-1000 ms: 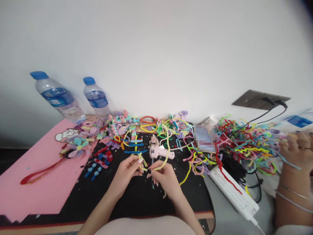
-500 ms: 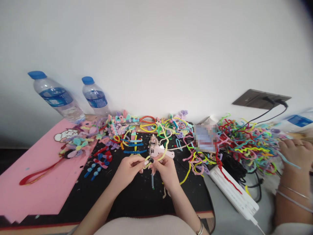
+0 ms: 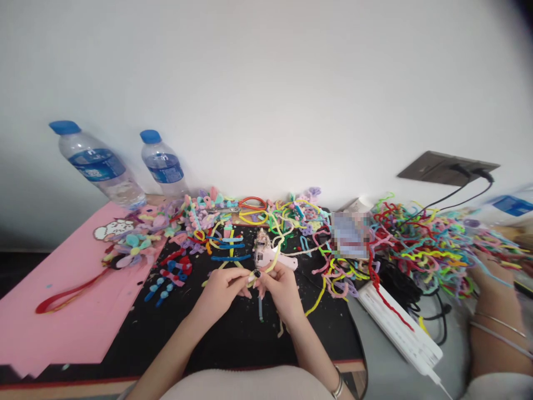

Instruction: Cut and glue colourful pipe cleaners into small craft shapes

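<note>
Both my hands meet over the black mat (image 3: 233, 339), pinching one pale yellow pipe cleaner (image 3: 276, 259). My left hand (image 3: 225, 288) closes thumb and finger on its left part. My right hand (image 3: 283, 289) is closed on it a little to the right, and a length of it curves up beyond the fingers. Something small and black shows at the fingertips; I cannot make out what it is. Just behind my hands lies a white glue gun (image 3: 283, 259). A translucent glue stick (image 3: 261, 309) lies beneath them.
Two water bottles (image 3: 97, 164) stand by the wall at left, near pink paper (image 3: 54, 294). Scissors (image 3: 253, 216) lie behind the glue gun. At right are a heap of pipe cleaners (image 3: 433, 250), a power strip (image 3: 400, 319) and another person's arm (image 3: 495, 311).
My hands stay nearly in place; the pipe cleaner's loop between the fingers looks smaller and its free length has shifted. At right, the other person's hand has moved in among the pipe cleaners.
</note>
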### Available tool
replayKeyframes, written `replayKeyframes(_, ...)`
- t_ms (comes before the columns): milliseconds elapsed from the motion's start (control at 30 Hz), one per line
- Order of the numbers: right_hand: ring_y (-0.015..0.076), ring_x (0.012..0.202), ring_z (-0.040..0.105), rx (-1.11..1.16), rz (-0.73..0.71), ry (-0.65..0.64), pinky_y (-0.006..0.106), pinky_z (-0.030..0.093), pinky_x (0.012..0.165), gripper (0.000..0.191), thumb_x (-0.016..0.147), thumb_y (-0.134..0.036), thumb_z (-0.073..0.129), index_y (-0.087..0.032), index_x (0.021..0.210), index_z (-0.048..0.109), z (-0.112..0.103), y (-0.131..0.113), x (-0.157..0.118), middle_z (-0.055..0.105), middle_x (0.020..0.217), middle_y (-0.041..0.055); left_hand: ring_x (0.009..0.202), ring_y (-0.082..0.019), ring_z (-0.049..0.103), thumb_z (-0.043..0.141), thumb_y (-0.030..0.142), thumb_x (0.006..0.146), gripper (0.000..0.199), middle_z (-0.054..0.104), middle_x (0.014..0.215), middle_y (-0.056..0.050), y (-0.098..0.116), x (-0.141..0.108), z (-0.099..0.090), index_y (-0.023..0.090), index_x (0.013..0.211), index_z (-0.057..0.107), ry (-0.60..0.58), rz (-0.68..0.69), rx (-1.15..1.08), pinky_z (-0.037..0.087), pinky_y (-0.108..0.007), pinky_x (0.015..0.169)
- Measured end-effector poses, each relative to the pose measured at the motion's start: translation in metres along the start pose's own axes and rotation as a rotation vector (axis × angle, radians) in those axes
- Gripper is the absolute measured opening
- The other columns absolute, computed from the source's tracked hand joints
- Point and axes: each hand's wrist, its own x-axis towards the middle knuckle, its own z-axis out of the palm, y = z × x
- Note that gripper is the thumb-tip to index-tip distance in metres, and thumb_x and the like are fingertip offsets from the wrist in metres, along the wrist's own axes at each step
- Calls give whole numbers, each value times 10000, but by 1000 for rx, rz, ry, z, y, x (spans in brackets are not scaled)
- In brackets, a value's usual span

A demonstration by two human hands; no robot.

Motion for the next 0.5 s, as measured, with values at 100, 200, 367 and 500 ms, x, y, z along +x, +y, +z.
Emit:
replayKeyframes(100, 85, 369, 520, -13, 11, -19, 195, 423, 383, 192, 698, -291, 715, -162, 707, 572, -2, 0, 0, 652, 521, -22, 633, -170, 661, 483, 296, 835, 223, 637, 711, -19, 3, -2, 1, 159, 736, 629, -57, -73, -53, 512, -258, 621)
replayKeyframes(200, 81, 378, 527, -42, 38, -77, 191, 428, 396, 203, 701, -295, 716, -160, 702, 565, -4, -2, -1, 653, 534, -22, 567, -142, 619, 458, 257, 841, 259, 606, 591, 9, 9, -3, -1, 163, 641, 594, -66, -33, 83, 462, -221, 580)
replayKeyframes(367, 77, 379, 522, -88, 56, -176, 195, 428, 408, 200, 725, -320, 695, -162, 743, 573, -9, -4, 0, 648, 544, -29, 518, -124, 566, 451, 244, 849, 325, 574, 509, 19, 14, -6, -5, 164, 568, 593, -89, 24, 248, 408, -213, 553)
replayKeyframes(500, 85, 394, 531, -94, -13, -111, 202, 427, 417, 220, 758, -359, 661, -179, 720, 541, -9, -4, -1, 645, 556, -28, 606, -148, 642, 494, 275, 839, 239, 690, 691, -9, 7, -7, -2, 164, 930, 684, -24, -11, 84, 483, -248, 639)
